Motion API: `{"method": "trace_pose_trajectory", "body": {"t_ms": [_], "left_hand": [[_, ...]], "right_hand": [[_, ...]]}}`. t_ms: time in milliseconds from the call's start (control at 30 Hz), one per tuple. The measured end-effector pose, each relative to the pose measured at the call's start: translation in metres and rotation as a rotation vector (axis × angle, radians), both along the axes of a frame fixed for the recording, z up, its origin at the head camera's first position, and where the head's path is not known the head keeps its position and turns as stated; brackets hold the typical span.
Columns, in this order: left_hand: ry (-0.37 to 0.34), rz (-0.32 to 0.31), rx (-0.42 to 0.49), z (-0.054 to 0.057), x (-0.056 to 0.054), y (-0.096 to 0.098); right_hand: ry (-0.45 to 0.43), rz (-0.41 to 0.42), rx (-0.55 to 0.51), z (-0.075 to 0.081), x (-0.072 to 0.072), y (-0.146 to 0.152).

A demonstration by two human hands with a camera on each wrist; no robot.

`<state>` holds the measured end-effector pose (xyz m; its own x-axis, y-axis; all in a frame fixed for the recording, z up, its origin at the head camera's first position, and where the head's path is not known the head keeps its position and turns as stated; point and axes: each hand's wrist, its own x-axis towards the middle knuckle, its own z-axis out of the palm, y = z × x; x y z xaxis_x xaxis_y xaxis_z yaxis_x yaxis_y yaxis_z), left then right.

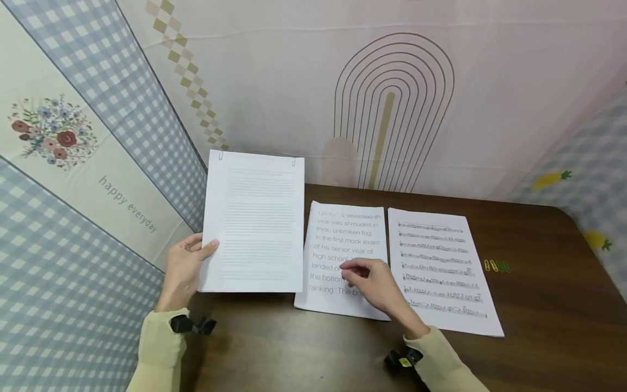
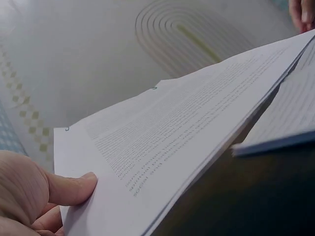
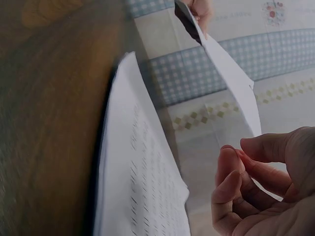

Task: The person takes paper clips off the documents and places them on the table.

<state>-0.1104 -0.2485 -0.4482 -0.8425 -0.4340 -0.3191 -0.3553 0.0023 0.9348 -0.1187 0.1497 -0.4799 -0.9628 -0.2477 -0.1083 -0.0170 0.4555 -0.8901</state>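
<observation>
Raised above the table, a clipped stack of printed sheets (image 1: 259, 228) is in my left hand (image 1: 185, 267). The left thumb (image 2: 78, 189) lies on the front page near its left edge, the fingers behind. Two paper clips (image 1: 294, 161) sit on the stack's top edge, one near each corner. My right hand (image 1: 374, 280) hovers over the large-print text stack (image 1: 343, 302), its fingers loosely curled. Between its thumb and fingertips (image 3: 227, 160) I see nothing held.
Right of the text stack lies a sheet-music stack (image 1: 441, 321). Farther right, yellow paper clips (image 1: 491, 265) and green paper clips (image 1: 503, 267) rest on the brown table (image 1: 548, 305). A patterned cloth backdrop (image 1: 274, 81) rises behind the table, and a checked cloth (image 1: 54, 261) covers the left side.
</observation>
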Motion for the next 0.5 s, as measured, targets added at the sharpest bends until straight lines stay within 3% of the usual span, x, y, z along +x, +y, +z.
{"method": "trace_pose_trajectory", "body": {"t_ms": [233,500], "left_hand": [[0.006,-0.145,0.070,0.004,0.008,0.030],[0.000,-0.255,0.118,-0.002,0.015,0.063]], "right_hand": [[0.015,-0.094,-0.040,0.020,-0.007,0.021],[0.058,-0.238,-0.088,0.040,-0.023,0.044]]}}
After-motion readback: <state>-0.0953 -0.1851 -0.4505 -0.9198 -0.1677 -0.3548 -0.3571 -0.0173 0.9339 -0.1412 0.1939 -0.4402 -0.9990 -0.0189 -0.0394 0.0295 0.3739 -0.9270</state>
